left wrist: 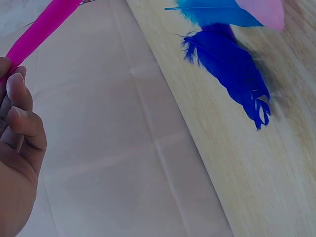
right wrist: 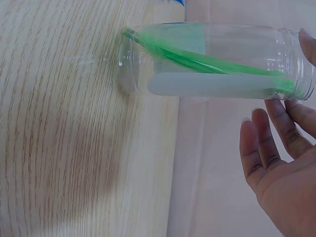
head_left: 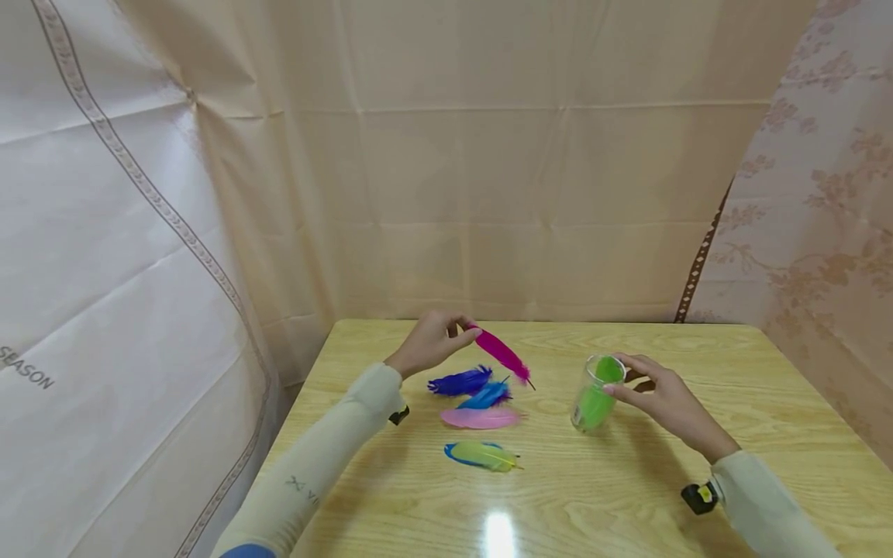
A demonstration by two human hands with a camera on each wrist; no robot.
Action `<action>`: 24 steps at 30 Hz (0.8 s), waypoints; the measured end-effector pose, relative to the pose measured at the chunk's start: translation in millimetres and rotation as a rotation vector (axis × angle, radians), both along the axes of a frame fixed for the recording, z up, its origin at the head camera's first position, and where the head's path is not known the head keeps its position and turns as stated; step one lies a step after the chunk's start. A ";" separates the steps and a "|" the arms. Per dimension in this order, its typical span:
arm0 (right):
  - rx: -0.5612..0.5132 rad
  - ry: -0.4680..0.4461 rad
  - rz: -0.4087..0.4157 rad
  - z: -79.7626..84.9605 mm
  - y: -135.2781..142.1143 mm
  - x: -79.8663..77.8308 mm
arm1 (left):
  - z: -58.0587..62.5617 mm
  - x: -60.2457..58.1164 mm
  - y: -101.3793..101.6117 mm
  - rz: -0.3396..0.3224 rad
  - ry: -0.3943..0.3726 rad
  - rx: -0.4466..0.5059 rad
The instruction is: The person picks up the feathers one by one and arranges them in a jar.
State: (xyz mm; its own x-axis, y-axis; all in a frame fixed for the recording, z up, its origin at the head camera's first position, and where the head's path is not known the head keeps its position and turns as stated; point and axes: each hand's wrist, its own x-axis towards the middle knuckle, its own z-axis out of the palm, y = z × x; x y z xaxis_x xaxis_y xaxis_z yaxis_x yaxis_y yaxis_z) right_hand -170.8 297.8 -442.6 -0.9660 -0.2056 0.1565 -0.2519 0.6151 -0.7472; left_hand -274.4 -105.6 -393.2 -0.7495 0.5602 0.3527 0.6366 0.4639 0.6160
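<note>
My left hand (head_left: 434,339) pinches a magenta feather (head_left: 501,353) by its broad end, above the table; its quill points down to the right. In the left wrist view the feather (left wrist: 42,34) sits between thumb and fingertips. With thumb and fingers at the rim, my right hand (head_left: 659,394) holds a clear jar (head_left: 580,403), tilted a little. Inside the jar leans a green feather (head_left: 598,399), its quill at the bottom in the right wrist view. A dark blue feather (head_left: 460,382), a bright blue feather (head_left: 484,397) and a pink feather (head_left: 480,418) lie below my left hand.
Nearer on the wooden table (head_left: 558,504) lies a yellow-green feather (head_left: 488,456) over a blue one. A beige cloth (head_left: 446,194) hangs behind the table's back edge, with pale cloth walls (head_left: 125,310) at both sides.
</note>
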 end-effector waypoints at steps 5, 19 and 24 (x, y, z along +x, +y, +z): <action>-0.007 -0.030 -0.009 1.8 0.8 1.4 | 3.5 -1.2 7.0 -0.015 -0.004 0.002; 0.007 0.008 -0.003 -3.1 0.0 -2.3 | 15.1 -2.0 24.5 -0.042 0.017 0.009; 0.001 -0.004 0.002 -1.4 0.2 -1.6 | 18.3 -2.1 29.2 -0.022 -0.001 0.002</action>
State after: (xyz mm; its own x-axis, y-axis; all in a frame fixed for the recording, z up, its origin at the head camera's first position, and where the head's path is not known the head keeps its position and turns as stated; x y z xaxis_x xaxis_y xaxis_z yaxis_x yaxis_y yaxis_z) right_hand -172.4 298.0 -444.0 -0.9663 -0.2076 0.1523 -0.2500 0.6151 -0.7478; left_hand -276.4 -76.4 -374.9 -0.7373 0.5756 0.3536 0.6462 0.4485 0.6174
